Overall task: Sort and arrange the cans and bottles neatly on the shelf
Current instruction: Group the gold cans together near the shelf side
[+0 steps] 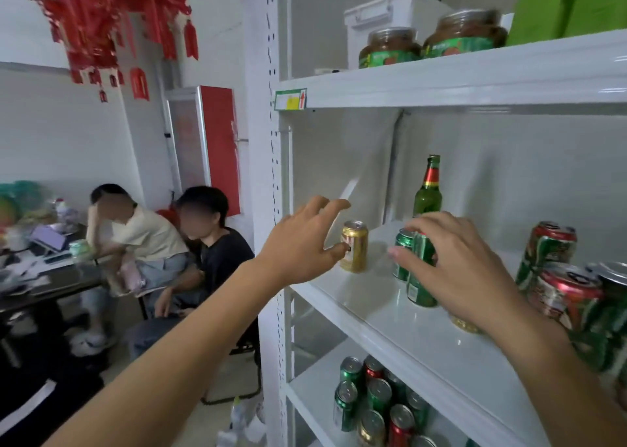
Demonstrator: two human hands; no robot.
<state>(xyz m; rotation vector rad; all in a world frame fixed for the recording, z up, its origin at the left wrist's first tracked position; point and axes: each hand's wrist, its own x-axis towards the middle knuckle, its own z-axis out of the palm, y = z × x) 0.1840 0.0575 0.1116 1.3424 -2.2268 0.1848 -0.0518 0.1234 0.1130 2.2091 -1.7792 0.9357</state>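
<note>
1. A gold can (354,246) stands upright on the middle shelf (383,314), near its left end.
2. The left hand (298,246), fingers spread apart, seems just to touch it.
3. The right hand (454,266) wraps a green can (420,277) further right.

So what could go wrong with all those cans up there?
The gold can stands near the shelf's left edge, and the left hand reaching for it could knock it off. The right hand covers two green cans standing close together; moving one may tip the other. The green bottle behind could topple if bumped.
</note>
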